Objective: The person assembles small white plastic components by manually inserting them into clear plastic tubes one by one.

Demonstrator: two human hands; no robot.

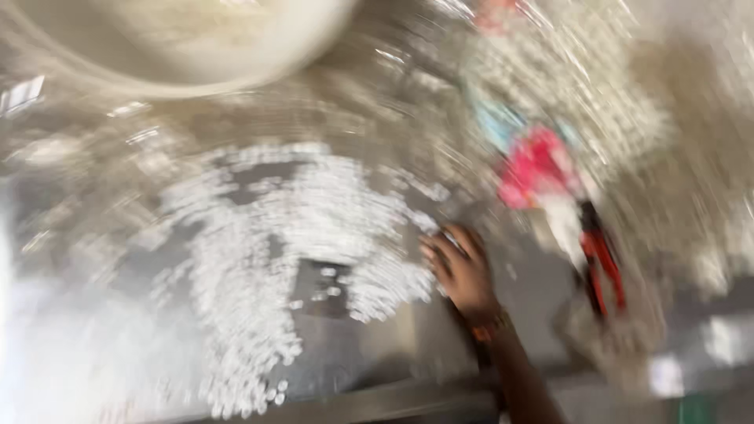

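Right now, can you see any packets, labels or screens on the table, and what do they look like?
Pink packet: right of the white beads, crumpled and bright pink; too blurred to be sure it is a packet.
Pale blue scrap: just above the pink packet, maybe a wrapper, blurred.
No screens or signs can be made out.

View: one head-worn camera, no second view to share with.
Facing: steeply down onto the grey surface (534,290).
Nearness: close, within arm's reach.
Sharpness: heavily motion-blurred.
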